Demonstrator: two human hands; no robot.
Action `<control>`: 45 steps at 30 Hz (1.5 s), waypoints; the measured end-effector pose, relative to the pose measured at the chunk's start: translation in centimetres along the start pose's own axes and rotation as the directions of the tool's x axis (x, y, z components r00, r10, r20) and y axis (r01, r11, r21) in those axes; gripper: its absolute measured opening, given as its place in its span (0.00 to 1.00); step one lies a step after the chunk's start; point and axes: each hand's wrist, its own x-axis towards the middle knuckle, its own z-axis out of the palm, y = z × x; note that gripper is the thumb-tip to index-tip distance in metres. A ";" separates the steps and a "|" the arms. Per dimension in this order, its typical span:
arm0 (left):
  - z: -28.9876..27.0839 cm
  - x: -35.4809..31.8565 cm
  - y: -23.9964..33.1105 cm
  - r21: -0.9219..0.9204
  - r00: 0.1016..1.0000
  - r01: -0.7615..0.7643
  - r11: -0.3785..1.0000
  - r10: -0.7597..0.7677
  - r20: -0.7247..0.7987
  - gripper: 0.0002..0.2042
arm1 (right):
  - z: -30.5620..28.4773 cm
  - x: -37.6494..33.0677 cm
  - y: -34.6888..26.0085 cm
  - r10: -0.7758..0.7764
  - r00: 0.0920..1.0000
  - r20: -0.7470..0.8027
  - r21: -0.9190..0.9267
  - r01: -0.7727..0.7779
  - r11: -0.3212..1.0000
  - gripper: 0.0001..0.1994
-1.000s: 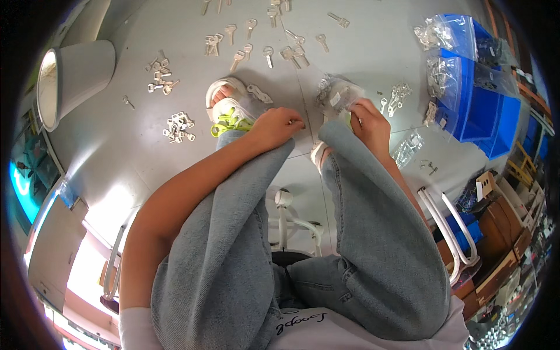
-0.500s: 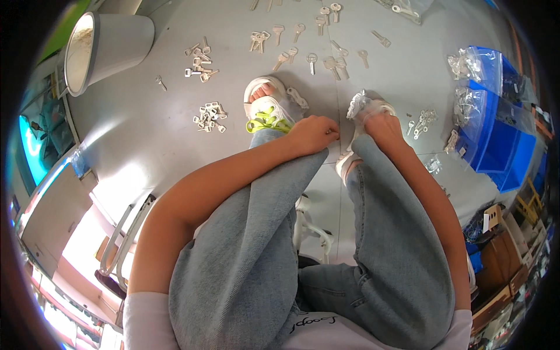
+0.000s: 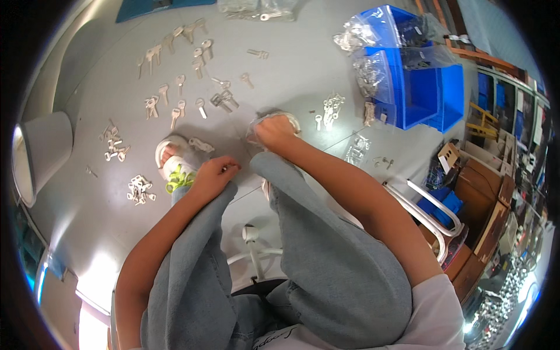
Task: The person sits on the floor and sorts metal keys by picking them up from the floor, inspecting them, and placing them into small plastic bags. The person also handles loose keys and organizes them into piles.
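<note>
Since the frame half a second back the view has swung: the blue bins now sit at 1 o'clock, the grey cylinder has slid to the 9 o'clock rim, and the hands have drawn apart.

Right hand (image 3: 274, 131) is closed in a fist over a crumpled clear plastic bag (image 3: 256, 127), just above the right knee, near picture centre, toward 12 o'clock. The bag looks thin and wrinkled, partly bunched under the fingers; contents cannot be told.

Left hand (image 3: 213, 175) rests on the left knee, fingers curled in with the tips pinched together; whether it holds anything cannot be told.

Person seated, pale blue denim trouser legs (image 3: 326, 256) filling the lower half. A white sandal with yellow-green strap (image 3: 175, 166) sits on the grey floor (image 3: 93, 192) just left of the left hand.

Small flat silver metal lugs (image 3: 175, 111) lie scattered over the floor from 10 to 12 o'clock, singly and in little heaps; one heap (image 3: 139, 189) at 9 o'clock, another cluster (image 3: 329, 108) just right of the bag.

Blue plastic storage bins (image 3: 426, 93) at 1 o'clock, with clear bags of metal parts (image 3: 370, 73) leaning on them. Grey cylinder (image 3: 44, 151) at 9 o'clock. White tubular chair frame (image 3: 431, 213) at 3 o'clock.
</note>
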 end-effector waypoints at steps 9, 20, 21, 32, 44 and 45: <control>0.5 0.7 -0.2 -0.007 1.000 -0.017 1.000 0.017 0.009 0.09 | -1.6 -2.0 0.9 -0.130 0.989 -0.067 0.002 0.131 0.991 0.15; 0.5 0.9 -1.0 -0.001 1.000 -0.002 1.000 0.002 0.025 0.11 | -1.9 -1.1 -0.5 0.011 0.999 -0.036 0.028 -0.010 1.000 0.15; 0.7 1.0 -1.0 -0.004 1.000 -0.018 1.000 0.018 -0.018 0.12 | -3.6 -2.1 -0.6 0.017 0.998 -0.053 0.074 -0.013 0.997 0.15; -2.3 0.4 5.7 -0.781 0.978 0.164 0.603 0.005 0.209 0.25 | -11.4 -10.5 -2.9 0.094 0.907 -0.410 0.739 0.270 0.617 0.22; -2.6 -0.8 8.7 -0.340 0.965 -0.262 0.903 0.249 -0.083 0.20 | -12.9 -11.1 -4.5 0.369 0.873 -0.320 0.947 0.293 0.129 0.12; -2.7 -0.9 9.1 -0.318 0.971 -0.238 0.918 0.232 -0.057 0.20 | -12.9 -11.1 -4.4 0.380 0.867 -0.321 0.947 0.284 0.153 0.12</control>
